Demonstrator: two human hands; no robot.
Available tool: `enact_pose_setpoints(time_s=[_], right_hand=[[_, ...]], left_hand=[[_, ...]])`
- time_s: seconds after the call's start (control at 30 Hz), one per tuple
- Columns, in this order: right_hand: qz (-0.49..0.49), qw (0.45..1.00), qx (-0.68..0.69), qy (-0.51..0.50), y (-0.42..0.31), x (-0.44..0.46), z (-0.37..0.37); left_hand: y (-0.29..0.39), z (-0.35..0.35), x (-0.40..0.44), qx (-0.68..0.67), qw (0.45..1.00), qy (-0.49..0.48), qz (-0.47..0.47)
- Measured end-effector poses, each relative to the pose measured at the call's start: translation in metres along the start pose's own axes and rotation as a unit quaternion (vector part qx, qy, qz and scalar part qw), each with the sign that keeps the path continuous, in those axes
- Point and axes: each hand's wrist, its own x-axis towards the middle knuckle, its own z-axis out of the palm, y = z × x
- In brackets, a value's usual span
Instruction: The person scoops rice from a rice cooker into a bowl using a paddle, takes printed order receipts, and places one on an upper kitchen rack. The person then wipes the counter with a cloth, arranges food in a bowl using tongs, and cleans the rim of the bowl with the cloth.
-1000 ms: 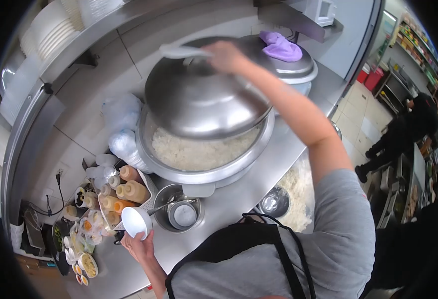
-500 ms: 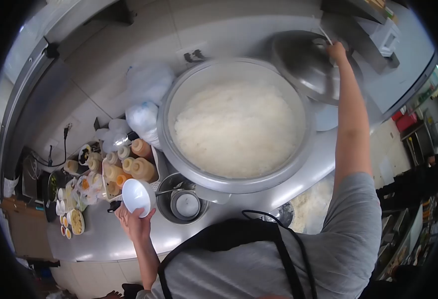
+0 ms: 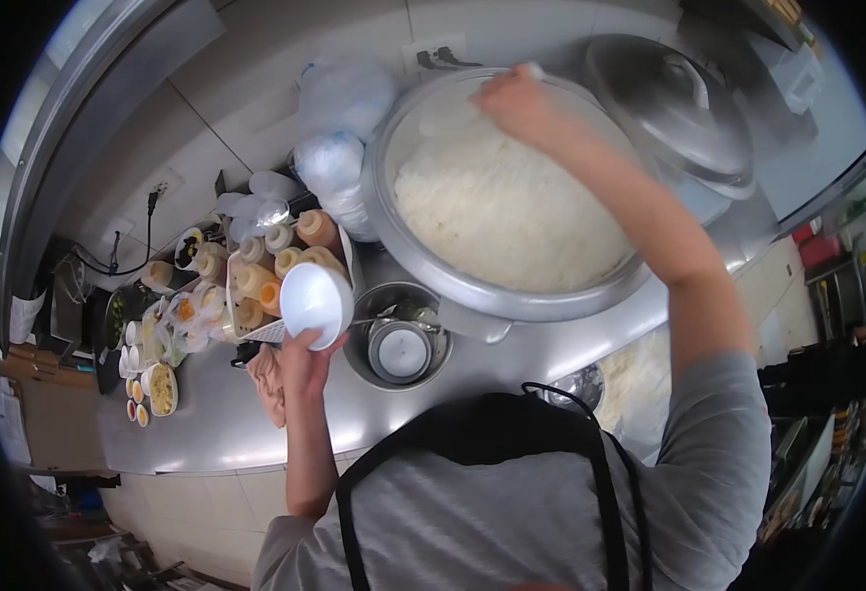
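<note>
My left hand (image 3: 305,369) grips a white bowl (image 3: 315,300) by its lower side, with the bowl's opening tilted up. Over the far part of a large round pot full of white rice (image 3: 512,217) is my right hand (image 3: 517,103), its fingers closed round the end of a white utensil, most of which is hidden. A domed metal lid (image 3: 665,98) lies to the right of the pot. Below the pot, a metal container (image 3: 399,335) holds a smaller round vessel.
Left of the metal container stands a white basket (image 3: 280,330) of sauce bottles. Plastic-wrapped bundles (image 3: 334,163) sit against the pot. Small food dishes (image 3: 163,389) and a pinkish cloth (image 3: 267,384) lie on the steel counter (image 3: 206,424).
The lid has come off the rice pot to the right and been let go. My right hand has moved back left over the rice. My left hand still holds the bowl.
</note>
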Motion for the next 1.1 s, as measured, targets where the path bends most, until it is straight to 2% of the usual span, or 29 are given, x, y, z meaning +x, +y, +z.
enact_pose_setpoints(time_s=[0.03, 0.17, 0.23, 0.37, 0.43, 0.47, 0.53, 0.57, 0.63, 0.67, 0.73, 0.8, 0.87, 0.9, 0.93, 0.97, 1.1], right_hand=[[-0.047, 0.997, -0.056, 0.032, -0.020, 0.002, 0.005], [-0.095, 0.990, -0.102, 0.029, -0.076, -0.009, 0.009], [-0.186, 0.978, -0.007, 0.094, -0.093, -0.025, 0.004], [-0.236, 0.968, 0.024, 0.083, -0.096, -0.046, -0.018], [-0.116, 0.991, 0.022, 0.067, -0.084, -0.039, -0.020], [-0.113, 0.991, 0.020, 0.065, -0.072, -0.033, -0.015], [0.027, 0.998, -0.021, 0.060, -0.050, -0.024, 0.007], [0.031, 0.998, -0.021, 0.057, -0.051, -0.029, 0.018], [0.068, 0.997, 0.007, -0.032, -0.055, -0.034, 0.024], [0.070, 0.997, 0.005, -0.033, -0.057, -0.036, 0.027], [0.065, 0.984, 0.086, -0.139, -0.076, -0.043, 0.014], [0.064, 0.979, 0.113, -0.154, -0.087, -0.051, 0.005], [0.063, 0.974, 0.140, -0.165, -0.094, -0.058, 0.000], [0.082, 0.965, 0.191, -0.162, -0.095, -0.064, 0.000], [0.100, 0.952, 0.241, -0.159, -0.096, -0.069, -0.001], [0.099, 0.952, 0.242, -0.160, -0.098, -0.072, -0.002], [0.145, 0.922, 0.315, -0.175, -0.101, -0.078, -0.017]], left_hand=[[0.001, 0.002, 0.004, 0.002, 1.000, -0.010, -0.001], [0.008, 0.015, 0.004, -0.003, 0.999, -0.044, 0.006], [0.009, 0.010, 0.006, -0.004, 0.999, -0.054, -0.003], [0.012, 0.005, 0.012, -0.009, 0.997, -0.071, -0.013], [0.016, 0.005, 0.019, -0.003, 0.997, -0.072, -0.013], [0.016, 0.006, 0.022, 0.003, 0.998, -0.068, -0.015], [0.018, 0.010, 0.029, -0.007, 0.996, -0.088, -0.017], [0.019, 0.010, 0.030, -0.014, 0.994, -0.106, -0.015], [0.021, 0.015, 0.029, -0.013, 0.994, -0.109, -0.018], [0.022, 0.018, 0.029, -0.016, 0.994, -0.106, -0.020], [0.023, 0.022, 0.029, -0.038, 0.992, -0.115, -0.030], [0.022, 0.023, 0.032, -0.059, 0.990, -0.121, -0.040], [0.023, 0.024, 0.040, -0.102, 0.979, -0.169, -0.044], [0.029, 0.030, 0.038, -0.102, 0.980, -0.168, -0.044], [0.038, 0.041, 0.030, -0.140, 0.966, -0.212, -0.044], [0.044, 0.050, 0.026, -0.177, 0.949, -0.256, -0.045], [0.047, 0.062, 0.028, -0.208, 0.931, -0.296, -0.041]])
